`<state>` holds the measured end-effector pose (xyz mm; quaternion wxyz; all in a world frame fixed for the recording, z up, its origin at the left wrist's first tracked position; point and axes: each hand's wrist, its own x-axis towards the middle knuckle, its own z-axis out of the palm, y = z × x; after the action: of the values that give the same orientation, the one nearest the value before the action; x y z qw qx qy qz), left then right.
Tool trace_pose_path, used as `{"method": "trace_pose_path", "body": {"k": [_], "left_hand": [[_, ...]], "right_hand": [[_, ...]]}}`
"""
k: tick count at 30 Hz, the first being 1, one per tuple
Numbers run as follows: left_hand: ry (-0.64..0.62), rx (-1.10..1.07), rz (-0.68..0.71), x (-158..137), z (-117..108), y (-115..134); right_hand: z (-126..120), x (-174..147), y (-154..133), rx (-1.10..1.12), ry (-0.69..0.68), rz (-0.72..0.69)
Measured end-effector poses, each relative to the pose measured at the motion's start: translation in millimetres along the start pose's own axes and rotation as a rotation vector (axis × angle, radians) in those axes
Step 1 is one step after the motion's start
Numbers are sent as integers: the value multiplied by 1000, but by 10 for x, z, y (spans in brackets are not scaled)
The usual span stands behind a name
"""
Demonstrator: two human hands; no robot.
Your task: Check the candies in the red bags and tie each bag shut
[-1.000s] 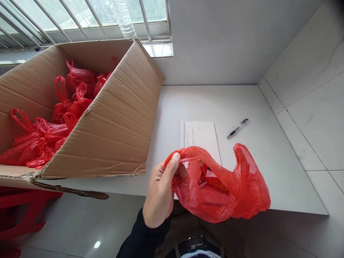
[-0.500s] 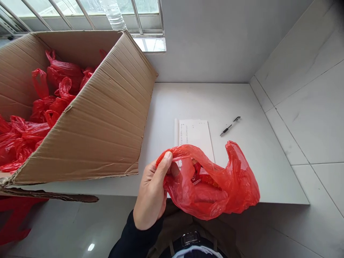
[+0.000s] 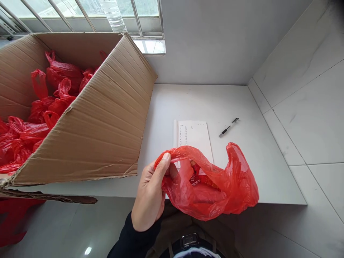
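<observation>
My left hand [image 3: 152, 191] pinches one handle of a red plastic bag [image 3: 199, 197] between thumb and fingers. The bag hangs partly open at the front edge of the white table [image 3: 161, 107]. Through its mouth show red printed packets [image 3: 197, 176] whose kind I cannot make out. The bag's other handle stands up loose on the right. Beyond the bag lies a white sheet or notebook [image 3: 195, 132] with handwritten marks, its near part covered by the bag. My right hand is out of the picture.
To the left, a large open cardboard box [image 3: 107, 125] holds several tied red plastic bags [image 3: 63, 71]. A black-and-clear pen [image 3: 228, 128] lies right of the paper. Behind are a grey wall [image 3: 209, 39] and a barred window; tiled wall [image 3: 309, 118] bounds the right side.
Almost nothing differs. The whole view has shifted very slightly, and my left hand keeps the same hold on the bag.
</observation>
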<state>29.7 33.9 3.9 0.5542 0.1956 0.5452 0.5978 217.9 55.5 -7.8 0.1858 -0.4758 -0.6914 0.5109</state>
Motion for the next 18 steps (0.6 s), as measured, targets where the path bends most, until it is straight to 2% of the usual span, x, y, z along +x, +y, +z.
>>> {"method": "trace_pose_path", "body": {"k": [3,8,18], "left_hand": [[3,5,1,-9,-8,-6],[-11,4,-12,-13,-24,-23],[-1,-15,-23,4,-43,-55]], "right_hand": [[-165,-214,-21,55,34,36],[-294,-323,-59,139,-35,5],[17,-145,-36,70,-59,-23]]}}
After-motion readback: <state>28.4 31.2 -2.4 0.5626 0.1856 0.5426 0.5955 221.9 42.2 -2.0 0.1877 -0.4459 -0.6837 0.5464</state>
